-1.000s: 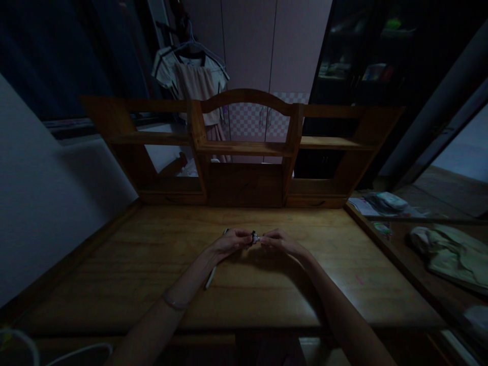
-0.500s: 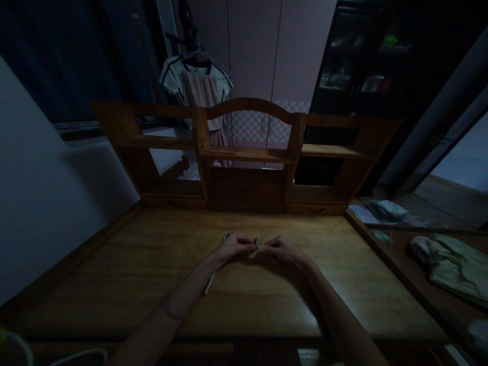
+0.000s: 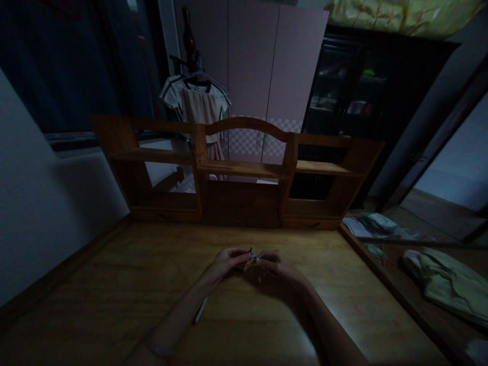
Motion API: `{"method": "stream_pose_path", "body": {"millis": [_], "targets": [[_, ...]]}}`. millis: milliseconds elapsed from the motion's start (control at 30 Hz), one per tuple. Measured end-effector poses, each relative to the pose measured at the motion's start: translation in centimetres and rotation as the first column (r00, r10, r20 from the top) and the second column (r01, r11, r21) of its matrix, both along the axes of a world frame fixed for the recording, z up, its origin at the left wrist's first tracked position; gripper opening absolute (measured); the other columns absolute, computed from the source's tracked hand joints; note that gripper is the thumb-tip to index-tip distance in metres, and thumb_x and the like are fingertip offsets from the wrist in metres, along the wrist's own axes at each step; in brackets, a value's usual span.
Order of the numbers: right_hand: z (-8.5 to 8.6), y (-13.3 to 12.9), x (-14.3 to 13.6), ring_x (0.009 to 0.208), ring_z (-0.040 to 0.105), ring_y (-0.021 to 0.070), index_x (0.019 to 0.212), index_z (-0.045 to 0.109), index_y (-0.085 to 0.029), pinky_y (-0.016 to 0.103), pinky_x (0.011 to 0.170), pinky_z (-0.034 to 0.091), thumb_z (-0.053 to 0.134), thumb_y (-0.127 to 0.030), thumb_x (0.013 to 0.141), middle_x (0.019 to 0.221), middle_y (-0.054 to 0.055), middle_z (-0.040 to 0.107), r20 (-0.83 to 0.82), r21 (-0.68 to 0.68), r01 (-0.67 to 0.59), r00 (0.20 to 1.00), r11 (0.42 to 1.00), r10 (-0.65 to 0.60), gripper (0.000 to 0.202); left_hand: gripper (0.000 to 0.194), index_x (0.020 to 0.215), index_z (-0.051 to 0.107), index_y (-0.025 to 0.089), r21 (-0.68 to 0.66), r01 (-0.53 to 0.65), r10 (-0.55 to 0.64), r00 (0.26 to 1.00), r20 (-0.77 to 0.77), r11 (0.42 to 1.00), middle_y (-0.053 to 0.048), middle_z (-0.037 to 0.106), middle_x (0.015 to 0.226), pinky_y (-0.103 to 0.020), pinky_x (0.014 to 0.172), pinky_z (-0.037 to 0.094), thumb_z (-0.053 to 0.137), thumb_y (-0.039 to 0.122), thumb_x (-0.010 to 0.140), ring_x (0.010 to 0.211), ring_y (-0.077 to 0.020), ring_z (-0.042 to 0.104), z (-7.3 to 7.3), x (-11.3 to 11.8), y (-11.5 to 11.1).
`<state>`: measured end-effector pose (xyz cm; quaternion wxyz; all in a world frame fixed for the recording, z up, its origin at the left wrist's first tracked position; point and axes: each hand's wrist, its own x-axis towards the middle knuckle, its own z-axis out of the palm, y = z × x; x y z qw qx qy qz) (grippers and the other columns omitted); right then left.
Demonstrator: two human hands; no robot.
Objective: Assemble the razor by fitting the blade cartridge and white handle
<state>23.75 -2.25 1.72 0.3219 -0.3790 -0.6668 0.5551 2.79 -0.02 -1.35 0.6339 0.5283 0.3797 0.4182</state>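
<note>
Between my two hands, just above the wooden desk top (image 3: 152,284), is a small shiny object (image 3: 252,253) with dark and silvery parts; it is too small and dim to name. My left hand (image 3: 227,263) pinches it from the left with thumb and fingers. From the right, the closed fingers of my right hand (image 3: 275,264) meet its other side. A thin white stick-like item (image 3: 200,310) lies on the desk under my left forearm, which hides part of it. Dark shadow falls below my hands.
A wooden shelf unit (image 3: 244,171) with open compartments stands along the desk's back edge. To the right, a lower surface holds folded pale cloth (image 3: 453,284) and papers with plastic bags (image 3: 375,224). A white wall (image 3: 34,203) borders the left side.
The view has tilted up, so the desk and shelf sit lower in the picture. Both hands stay together on the small object, their fingers slightly shifted.
</note>
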Motion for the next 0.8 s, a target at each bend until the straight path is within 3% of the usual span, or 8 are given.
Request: {"method": "stream_pose_path", "body": {"millis": [333, 433, 500, 567, 633, 700, 733, 800], "targets": [[-0.4, 0.3, -0.3, 0.056, 0.048, 0.0101, 0.09, 0.066, -0.012, 0.02, 0.049, 0.034, 0.06, -0.051, 0.076, 0.07, 0.002, 0.06, 0.004, 0.038, 0.08, 0.997, 0.996, -0.08, 0.041, 0.04, 0.095, 0.069, 0.011, -0.022, 0.016, -0.015, 0.998, 0.068, 1.0, -0.012, 0.069, 0.092, -0.03, 0.069, 0.051, 0.069, 0.041, 0.068, 0.076, -0.0193, 0.064, -0.5, 0.2, 0.3], [-0.7, 0.7, -0.3, 0.059, 0.05, 0.0116, 0.084, 0.063, -0.012, 0.021, 0.051, 0.036, 0.055, -0.054, 0.079, 0.067, 0.002, 0.058, -0.015, 0.114, 0.203, 0.979, 0.973, -0.202, 0.043, 0.047, 0.103, 0.066, 0.011, 0.02, -0.054, 0.054, 0.999, 0.008, 0.998, -0.011, 0.069, 0.089, -0.031, 0.069, 0.051, 0.062, 0.047, 0.073, 0.074, -0.0193, 0.064, -0.1, 0.1, 0.9], [-0.9, 1.0, -0.1, 0.06, 0.051, 0.0121, 0.083, 0.061, -0.013, 0.021, 0.054, 0.037, 0.05, -0.055, 0.082, 0.066, 0.001, 0.057, -0.018, 0.222, 0.319, 0.946, 0.921, -0.323, 0.043, 0.048, 0.105, 0.065, 0.011, 0.112, -0.159, 0.172, 0.977, -0.124, 0.981, -0.01, 0.069, 0.084, -0.031, 0.068, 0.05, 0.054, 0.05, 0.077, 0.071, -0.0191, 0.064, 0.7, -0.4, 1.1], [-1.2, 1.2, 0.2, 0.06, 0.052, 0.0129, 0.086, 0.058, -0.016, 0.022, 0.055, 0.037, 0.044, -0.054, 0.086, 0.065, 0.001, 0.057, -0.008, 0.328, 0.418, 0.898, 0.847, -0.439, 0.041, 0.043, 0.099, 0.066, 0.012, 0.305, -0.265, 0.358, 0.881, -0.308, 0.915, -0.01, 0.068, 0.087, -0.031, 0.072, 0.048, 0.052, 0.048, 0.078, 0.076, -0.0201, 0.063, 1.7, -1.7, 0.7], [-1.2, 1.3, 0.7, 0.057, 0.053, 0.0137, 0.09, 0.055, -0.017, 0.022, 0.053, 0.037, 0.039, -0.053, 0.088, 0.063, 0.0, 0.057, 0.021, 0.404, 0.479, 0.847, 0.78, -0.531, 0.039, 0.035, 0.09, 0.068, 0.013, 0.481, -0.234, 0.481, 0.727, -0.49, 0.845, -0.012, 0.067, 0.093, -0.032, 0.08, 0.045, 0.056, 0.042, 0.075, 0.087, -0.0231, 0.061, 2.5, -3.4, -0.7], [-1.0, 1.3, 1.2, 0.056, 0.054, 0.0144, 0.092, 0.053, -0.018, 0.023, 0.052, 0.036, 0.035, -0.051, 0.09, 0.062, 0.0, 0.057, 0.053, 0.457, 0.508, 0.804, 0.73, -0.592, 0.038, 0.033, 0.094, 0.067, 0.015, 0.523, -0.208, 0.538, 0.567, -0.624, 0.827, -0.012, 0.066, 0.098, -0.034, 0.086, 0.042, 0.057, 0.038, 0.073, 0.096, -0.026, 0.059, 2.8, -5.2, -3.0], [-0.7, 1.4, 1.4, 0.056, 0.054, 0.0148, 0.092, 0.052, -0.018, 0.023, 0.052, 0.036, 0.034, -0.05, 0.09, 0.062, 0.0, 0.057, 0.07, 0.481, 0.513, 0.786, 0.711, -0.614, 0.037, 0.034, 0.098, 0.066, 0.016, 0.516, -0.202, 0.537, 0.523, -0.662, 0.832, -0.012, 0.066, 0.102, -0.034, 0.087, 0.04, 0.058, 0.037, 0.072, 0.099, -0.0269, 0.057, 2.7, -6.0, -4.3], [0.1, 1.3, 2.0, 0.056, 0.055, 0.0152, 0.09, 0.052, -0.018, 0.023, 0.052, 0.035, 0.035, -0.048, 0.09, 0.063, 0.001, 0.058, 0.114, 0.531, 0.497, 0.76, 0.686, -0.639, 0.034, 0.034, 0.102, 0.065, 0.019, 0.472, -0.136, 0.467, 0.532, -0.707, 0.871, -0.01, 0.066, 0.105, -0.032, 0.087, 0.04, 0.06, 0.032, 0.07, 0.1, -0.0263, 0.058, 2.4, -6.9, -6.8]]}}
